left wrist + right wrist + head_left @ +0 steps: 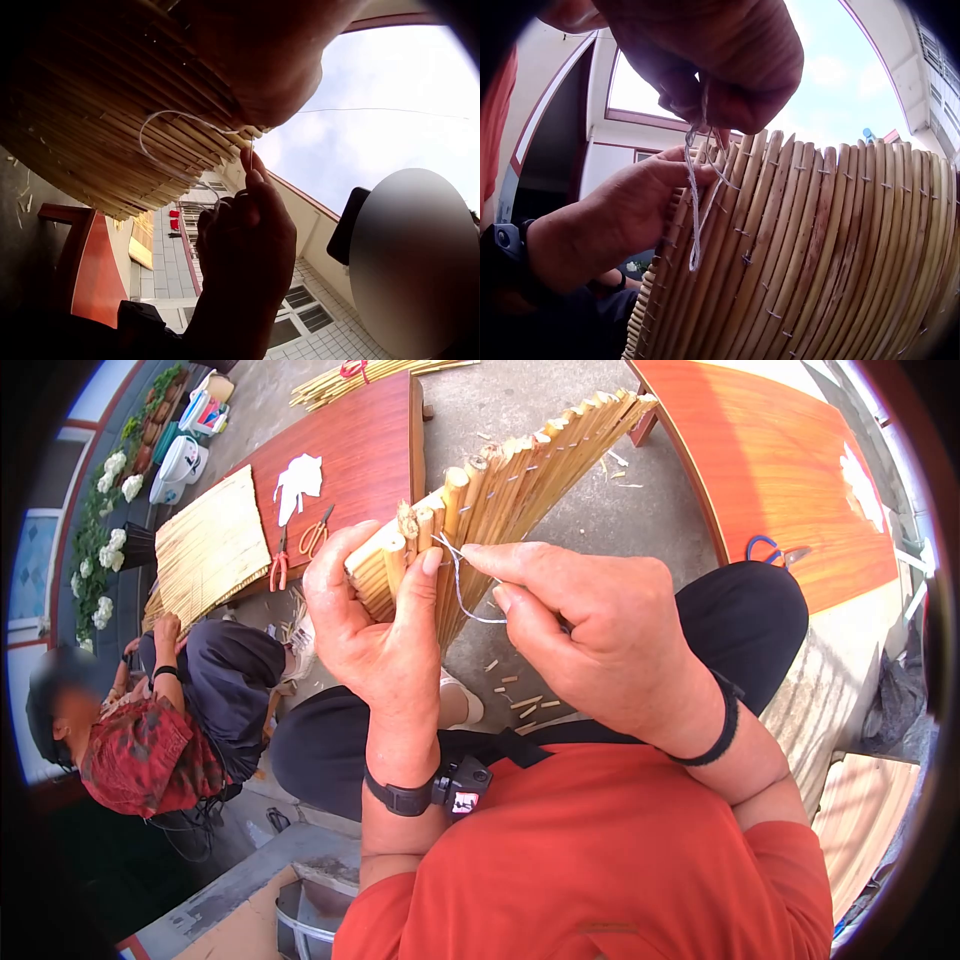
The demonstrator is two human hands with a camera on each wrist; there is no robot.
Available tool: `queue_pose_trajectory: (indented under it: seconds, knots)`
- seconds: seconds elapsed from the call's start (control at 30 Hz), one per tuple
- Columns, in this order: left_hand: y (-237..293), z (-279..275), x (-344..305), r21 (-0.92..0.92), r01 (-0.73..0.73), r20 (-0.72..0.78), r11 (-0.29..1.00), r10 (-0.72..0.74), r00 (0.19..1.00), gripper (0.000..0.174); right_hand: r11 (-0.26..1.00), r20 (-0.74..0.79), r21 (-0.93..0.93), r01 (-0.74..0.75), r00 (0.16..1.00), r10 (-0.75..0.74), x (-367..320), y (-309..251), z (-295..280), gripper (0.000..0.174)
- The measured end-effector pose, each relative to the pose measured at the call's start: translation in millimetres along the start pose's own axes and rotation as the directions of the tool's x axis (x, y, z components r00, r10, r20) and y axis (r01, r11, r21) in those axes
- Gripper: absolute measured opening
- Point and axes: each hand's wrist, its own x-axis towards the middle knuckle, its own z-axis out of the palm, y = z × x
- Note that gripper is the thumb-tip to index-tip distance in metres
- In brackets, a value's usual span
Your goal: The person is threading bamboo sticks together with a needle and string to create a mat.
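A mat of slender pale stalks (545, 470), bound side by side with short white stitches, stands on edge in front of me. My left hand (365, 620) grips its near end, with the thumb on one side and the fingers on the other. Close to that thumb, my right hand (600, 620) pinches white thread (460, 595) between thumb and index finger. The thread hangs in a loop against the stalks, also visible in the right wrist view. In the left wrist view, a thin straight needle-like piece (252, 150) shows at the right fingertips.
Blue-handled scissors (775, 552) lie on the right table (790, 470). On the left table (370, 460) are another stalk mat (215, 535), pliers (280, 563), scissors (316, 535) and a white cloth (298, 485). A person (155, 750) sits at left. Cut stalk bits litter the floor.
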Motion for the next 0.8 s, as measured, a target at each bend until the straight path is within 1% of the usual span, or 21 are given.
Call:
queue_pose_trajectory:
  seconds: [0.1,0.17,0.3,0.47,0.5,0.57,0.63,0.67,0.73,0.77,0.8]
  knots:
    - [1,1,0,0.031,-0.028,0.006,0.999,0.027,1.0,0.047,0.999,0.003,-0.025,-0.021,1.0,0.021,0,-3,0,0.03]
    - [3,3,-1,0.007,0.015,0.013,1.0,-0.015,1.0,0.047,0.999,0.0,-0.043,-0.032,0.999,0.032,0,-6,-3,0.03]
    - [4,3,-3,0.012,0.021,0.021,1.0,-0.021,1.0,0.047,0.996,0.027,-0.048,-0.077,0.997,0.078,1,-11,-8,0.029]
    - [6,5,-8,0.066,-0.056,0.018,0.996,0.055,0.998,0.047,0.995,0.015,-0.057,-0.085,0.996,0.086,-3,-16,-9,0.03]
    - [8,5,-10,0.08,-0.117,0.032,0.99,0.115,0.993,0.047,0.993,0.031,-0.066,-0.095,0.995,0.098,-5,-19,-12,0.03]
    - [10,8,-16,0.062,-0.133,0.023,0.989,0.131,0.991,0.047,0.991,0.051,-0.089,-0.104,0.993,0.109,-10,-20,-16,0.03]
    - [13,11,-21,0.065,-0.161,0.036,0.985,0.159,0.987,0.046,0.998,0.018,-0.046,-0.038,0.999,0.039,-17,-14,-16,0.026]
    - [15,12,-23,0.059,-0.158,0.027,0.986,0.157,0.987,0.046,0.998,0.024,-0.055,-0.034,0.999,0.035,-20,-12,-16,0.026]
    - [19,12,-27,0.088,-0.2,0.067,0.976,0.195,0.979,0.044,0.999,-0.012,-0.049,-0.02,1.0,0.02,-26,-10,-14,0.032]
    - [24,9,-30,0.134,-0.176,0.145,0.975,0.156,0.977,0.046,0.998,-0.006,-0.057,-0.013,1.0,0.012,-29,-9,-14,0.032]
    - [23,12,-30,0.128,-0.174,0.133,0.976,0.157,0.979,0.046,0.998,-0.031,-0.045,-0.049,0.998,0.048,-31,-9,-15,0.032]
